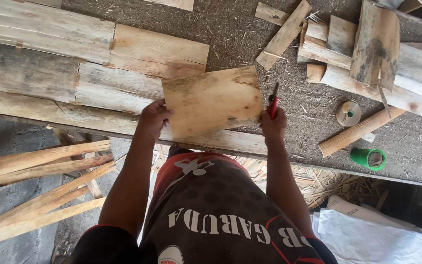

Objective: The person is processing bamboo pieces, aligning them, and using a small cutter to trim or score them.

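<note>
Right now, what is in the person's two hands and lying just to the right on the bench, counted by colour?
Pale wood: 2, the square board held by left hand and right hand, and the short stick
Red: 1, red-handled tool in the right hand
Green: 1, green roll
Total: 4

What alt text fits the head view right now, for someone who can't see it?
Seen from above, a person's left hand and right hand hold a thin wooden board by its sides over a dusty workbench; the right hand also grips a red pencil. Planks, offcuts and a green tape roll lie around.
</note>
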